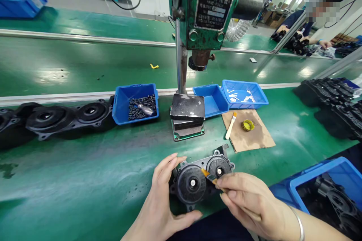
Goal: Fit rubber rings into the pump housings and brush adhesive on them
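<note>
A black plastic housing (pixel 183 189) with two round, ringed recesses sits on the green bench near its front edge. Each recess has a small pale pin at its centre. My left hand (pixel 161 197) grips the housing's left side, fingers behind and thumb in front. Between the fingers of my right hand (pixel 253 200) is a small brush (pixel 208 176), its orange bristles at the housing between the two recesses. Beyond my right hand, a second brush (pixel 231 125) with a pale handle and a shallow yellow cup (pixel 247 125) rest on stained cardboard (pixel 261 141).
A green hand press (pixel 195 11) stands above a black block (pixel 187 107). Blue bins hold small black parts (pixel 135 115), white pins (pixel 240 98) and black housings (pixel 336 199). More housings (pixel 68 118) line the left. Another person (pixel 296 26) works at far right.
</note>
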Demonstrator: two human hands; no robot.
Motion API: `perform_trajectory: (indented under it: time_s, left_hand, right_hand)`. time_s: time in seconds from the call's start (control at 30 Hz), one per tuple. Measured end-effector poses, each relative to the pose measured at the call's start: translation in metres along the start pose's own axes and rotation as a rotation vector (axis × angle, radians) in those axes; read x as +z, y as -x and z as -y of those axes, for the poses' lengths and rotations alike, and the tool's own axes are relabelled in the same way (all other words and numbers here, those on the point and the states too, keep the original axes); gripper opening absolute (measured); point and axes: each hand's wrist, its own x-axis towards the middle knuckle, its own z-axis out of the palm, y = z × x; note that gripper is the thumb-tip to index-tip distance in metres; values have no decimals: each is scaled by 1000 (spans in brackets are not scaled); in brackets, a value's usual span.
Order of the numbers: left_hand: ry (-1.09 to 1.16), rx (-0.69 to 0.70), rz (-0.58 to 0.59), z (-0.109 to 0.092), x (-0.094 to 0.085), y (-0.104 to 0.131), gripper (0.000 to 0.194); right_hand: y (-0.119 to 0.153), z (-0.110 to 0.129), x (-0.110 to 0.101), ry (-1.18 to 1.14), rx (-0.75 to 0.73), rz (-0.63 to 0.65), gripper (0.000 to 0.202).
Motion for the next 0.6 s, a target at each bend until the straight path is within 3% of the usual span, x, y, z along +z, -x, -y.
perform_trajectory:
  time_s: [0.2, 0.33, 0.6]
  left_hand:
    - [-27, 49, -8, -3, -2, -3, 99]
    - [-13, 37, -3, -2, 1, -3, 102]
    - [-15, 82, 2, -5, 1, -4, 106]
  right_hand:
    - [10, 17, 3, 4, -10, 86, 8]
    - [18, 27, 11, 31, 17, 61, 19]
    - [19, 37, 25, -6, -59, 65, 21]
